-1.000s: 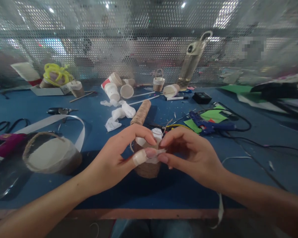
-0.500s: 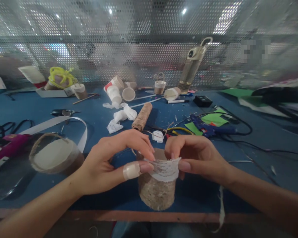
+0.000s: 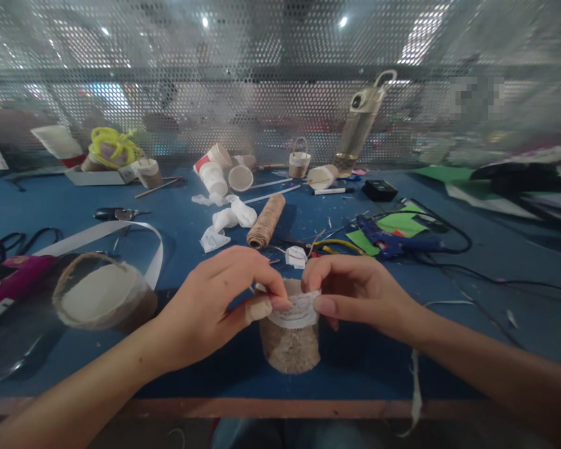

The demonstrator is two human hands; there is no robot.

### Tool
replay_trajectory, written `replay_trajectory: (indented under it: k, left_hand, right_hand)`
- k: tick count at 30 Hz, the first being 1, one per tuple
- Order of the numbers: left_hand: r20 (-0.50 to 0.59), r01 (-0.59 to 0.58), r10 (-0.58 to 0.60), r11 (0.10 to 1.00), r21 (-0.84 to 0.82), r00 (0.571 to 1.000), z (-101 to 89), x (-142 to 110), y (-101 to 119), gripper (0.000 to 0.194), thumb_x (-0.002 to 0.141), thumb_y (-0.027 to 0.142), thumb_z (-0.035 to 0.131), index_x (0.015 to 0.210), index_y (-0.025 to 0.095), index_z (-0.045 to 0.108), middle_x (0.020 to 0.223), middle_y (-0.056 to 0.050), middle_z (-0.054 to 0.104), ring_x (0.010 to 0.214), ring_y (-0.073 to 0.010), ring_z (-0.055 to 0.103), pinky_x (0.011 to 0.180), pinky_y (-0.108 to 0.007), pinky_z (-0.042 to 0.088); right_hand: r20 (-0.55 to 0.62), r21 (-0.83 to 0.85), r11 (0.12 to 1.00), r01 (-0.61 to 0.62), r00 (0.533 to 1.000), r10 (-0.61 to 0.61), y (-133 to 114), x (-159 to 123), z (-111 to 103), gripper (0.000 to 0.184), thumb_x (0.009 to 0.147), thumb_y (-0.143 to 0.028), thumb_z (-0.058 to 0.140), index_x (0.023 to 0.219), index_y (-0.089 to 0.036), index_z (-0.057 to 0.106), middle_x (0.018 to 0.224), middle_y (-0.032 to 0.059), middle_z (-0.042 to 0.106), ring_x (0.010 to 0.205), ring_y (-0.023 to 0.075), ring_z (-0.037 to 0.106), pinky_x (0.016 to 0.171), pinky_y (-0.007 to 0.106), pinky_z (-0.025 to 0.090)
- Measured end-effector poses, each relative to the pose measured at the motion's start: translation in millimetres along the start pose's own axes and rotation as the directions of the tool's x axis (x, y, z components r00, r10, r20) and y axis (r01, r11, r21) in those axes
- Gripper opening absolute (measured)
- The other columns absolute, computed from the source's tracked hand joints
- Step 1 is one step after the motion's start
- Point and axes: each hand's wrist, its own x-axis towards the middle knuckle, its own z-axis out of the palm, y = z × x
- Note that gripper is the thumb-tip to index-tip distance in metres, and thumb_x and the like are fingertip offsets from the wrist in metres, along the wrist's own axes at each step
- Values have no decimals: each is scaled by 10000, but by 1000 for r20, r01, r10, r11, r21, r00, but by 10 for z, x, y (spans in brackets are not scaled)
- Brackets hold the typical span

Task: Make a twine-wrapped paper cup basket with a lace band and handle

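Note:
A cup wrapped in brown twine (image 3: 290, 352) stands before me near the table's front edge. Around its upper front lies a strip of white ruffled fabric (image 3: 293, 316). My left hand (image 3: 234, 293), a bandage on its thumb, pinches the strip at the left between thumb and forefinger. At the right end my right hand (image 3: 355, 293) grips the same strip, its thumb outside and its forefinger at the rim. Part of the cup's rim is hidden behind my fingers.
Beyond the cup lie a twine roll (image 3: 266, 221), crumpled white fabric (image 3: 229, 219) and a blue glue gun (image 3: 393, 243). A twine-handled basket (image 3: 98, 293) sits at left. Paper cups (image 3: 214, 178) and a water bottle (image 3: 359, 134) are at the back. A cable (image 3: 500, 285) runs across the right.
Both hands have come closer together, with the right hand moving left. The fabric strip now lies flatter against the cup, and the cup sits slightly higher in view.

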Motion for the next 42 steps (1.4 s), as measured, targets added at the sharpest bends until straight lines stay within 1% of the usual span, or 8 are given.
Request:
replay_trajectory:
  k: [4, 10, 14, 20, 25, 29, 37, 42]
  left_hand:
    - [61, 124, -121, 991, -54, 991, -5, -11, -14, 142, 982, 294, 581, 889, 199, 631, 880, -7, 700, 840, -155, 649, 927, -312, 513]
    - [55, 223, -217, 967, -124, 975, -7, -17, 10, 230, 976, 398, 576, 883, 198, 643, 830, -21, 693, 813, -171, 669, 718, -248, 533]
    - [64, 227, -220, 966, -121, 973, -10, -5, 32, 187, 975, 361, 580, 891, 202, 631, 846, -15, 689, 830, -163, 672, 692, -224, 520]
    - [134, 245, -229, 963, -115, 964, 26, 19, 57, 182, 845, 300, 745, 944, 206, 624, 874, 18, 684, 776, -138, 633, 724, -226, 511]
    - [234, 265, -222, 949, -172, 947, 57, 34, 81, 139, 935, 288, 631, 844, 185, 654, 850, 6, 695, 753, -129, 625, 728, -229, 494]
    - [223, 273, -233, 947, -167, 946, 53, 33, 105, 110, 941, 265, 625, 879, 186, 670, 816, 23, 673, 713, -102, 598, 688, -192, 468]
    - [231, 304, -254, 927, -220, 939, 60, 26, 124, 125, 943, 251, 614, 874, 177, 687, 810, 26, 672, 711, -93, 586, 684, -174, 457]
    - [309, 388, -304, 885, -258, 901, 8, 35, 115, 166, 964, 285, 582, 908, 182, 700, 855, 13, 694, 742, -115, 604, 711, -199, 470]
  right_hand:
    - [8, -3, 1000, -3, 1000, 3, -12, 1, 4, 182, 815, -293, 790, 840, -161, 667, 702, -7, 611, 562, 70, 546, 507, 154, 492]
    - [1, -29, 999, -15, 1000, 15, -33, -2, 19, 190, 821, -310, 781, 832, -162, 663, 686, -13, 594, 561, 81, 542, 502, 172, 494]
    - [-2, -39, 999, -12, 1000, 12, -36, -1, 28, 188, 828, -307, 772, 832, -159, 656, 697, -12, 588, 567, 78, 534, 505, 171, 488]
    - [11, -82, 996, 31, 999, -31, -8, -24, 40, 160, 858, -293, 752, 883, -167, 657, 751, -9, 600, 603, 78, 552, 541, 173, 497]
    - [32, -183, 979, 93, 996, -89, 10, -39, 46, 101, 885, -238, 728, 934, -177, 663, 851, 8, 611, 696, 95, 580, 595, 184, 514]
    - [17, -230, 969, 91, 996, -90, -8, -50, 71, 95, 891, -227, 718, 937, -177, 652, 841, 5, 606, 686, 99, 585, 588, 192, 522]
    - [0, -217, 964, 154, 988, -158, 33, -61, 127, 142, 870, -162, 729, 952, -188, 615, 813, -27, 606, 614, 64, 606, 570, 168, 538]
    - [-27, -180, 971, 159, 986, -167, 23, -70, 124, 138, 892, -202, 718, 993, -216, 625, 859, -22, 627, 602, 68, 639, 554, 183, 557]
